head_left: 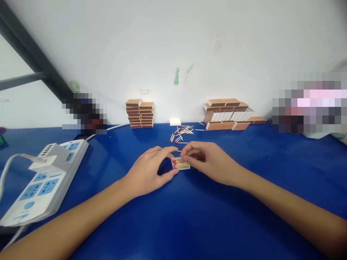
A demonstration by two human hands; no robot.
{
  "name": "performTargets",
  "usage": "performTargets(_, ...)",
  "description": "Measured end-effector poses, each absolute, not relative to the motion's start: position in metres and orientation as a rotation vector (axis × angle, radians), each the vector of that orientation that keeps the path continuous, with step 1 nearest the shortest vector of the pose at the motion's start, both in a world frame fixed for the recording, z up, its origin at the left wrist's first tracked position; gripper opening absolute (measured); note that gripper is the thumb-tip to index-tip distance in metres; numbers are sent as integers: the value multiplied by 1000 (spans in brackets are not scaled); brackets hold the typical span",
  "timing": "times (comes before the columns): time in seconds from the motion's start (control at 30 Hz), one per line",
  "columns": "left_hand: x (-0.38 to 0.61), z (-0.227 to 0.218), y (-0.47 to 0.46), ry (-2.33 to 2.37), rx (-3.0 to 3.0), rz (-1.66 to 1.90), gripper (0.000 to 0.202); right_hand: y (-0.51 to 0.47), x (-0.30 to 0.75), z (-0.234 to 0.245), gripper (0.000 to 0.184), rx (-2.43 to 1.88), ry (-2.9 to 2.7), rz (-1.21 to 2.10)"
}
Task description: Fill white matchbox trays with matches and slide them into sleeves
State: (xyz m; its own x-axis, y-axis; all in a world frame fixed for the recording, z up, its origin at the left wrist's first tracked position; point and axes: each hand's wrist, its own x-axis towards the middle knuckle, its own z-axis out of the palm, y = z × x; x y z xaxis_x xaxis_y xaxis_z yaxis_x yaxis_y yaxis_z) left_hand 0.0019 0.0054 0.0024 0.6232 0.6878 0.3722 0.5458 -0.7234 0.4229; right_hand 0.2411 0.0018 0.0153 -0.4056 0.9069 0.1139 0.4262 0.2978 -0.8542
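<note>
A small white matchbox tray (189,167) lies on the blue table, partly filled with red-headed matches (181,165). My left hand (151,168) curves around the tray's left end, thumb at the near edge and fingers at the far edge. Over the right end, my right hand (207,159) is closed in a pinch; whatever is between its fingertips is hidden. Just beyond the tray, a single match shows between the two hands. Farther back lies a loose pile of matches (185,130), with a white box-like piece (175,122) behind it.
Stacked matchboxes (140,115) stand against the wall at back left. More matchboxes (226,113) form a wider stack at back right. A white power strip (58,191) with a plugged-in adapter and cables occupies the left side. Blurred objects sit at both far sides.
</note>
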Motion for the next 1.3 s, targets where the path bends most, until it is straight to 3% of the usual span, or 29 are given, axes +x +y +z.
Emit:
performTargets(0.47, 3, 3, 5, 939, 2663, 947, 48, 22, 247, -3, 13, -1202, -2111, 404)
performTargets(0.67, 3, 6, 7, 1003, 2577, 926, 46, 39, 244, -15, 5, -1167, -2225, 387)
performTargets(0.83, 2, 4, 8, 1015, 2535, 807, 47, 39, 248, -12, 13, -1208, -2254, 340)
performTargets(1.13, 1, 0, 9, 1072, 2475, 788, 55, 12, 247, 7, 11, -1141, -2310, 508)
performTargets(1.3, 1, 1, 8, 1052, 2484, 779, 52, 46, 252, -7, 4, -1254, -2087, 325)
